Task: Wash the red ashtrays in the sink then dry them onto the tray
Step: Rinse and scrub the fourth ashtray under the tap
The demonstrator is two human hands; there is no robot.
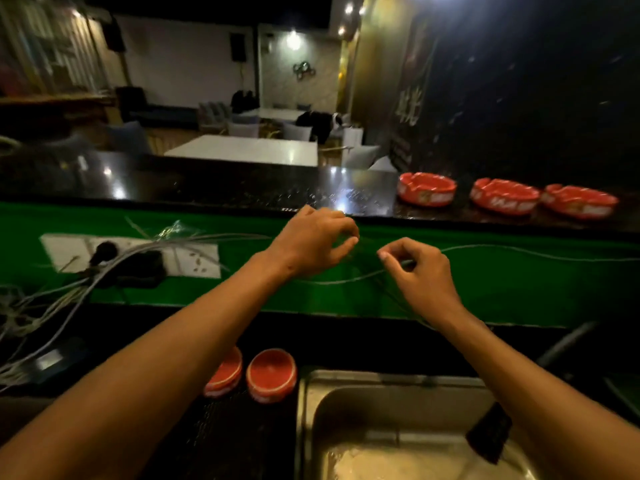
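While both hands hover empty, left hand (311, 242) and right hand (420, 270) grip loosely curled, three unwashed red ashtrays (505, 195) wait far right; next reach there, then sink (398, 382).

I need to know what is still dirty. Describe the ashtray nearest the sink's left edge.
The ashtray is round and red with a pale rim band, glossy like glazed ceramic or plastic. It sits tilted, its round face toward the camera, on the dark counter just left of the sink, beside a second red ashtray. No hand touches it.
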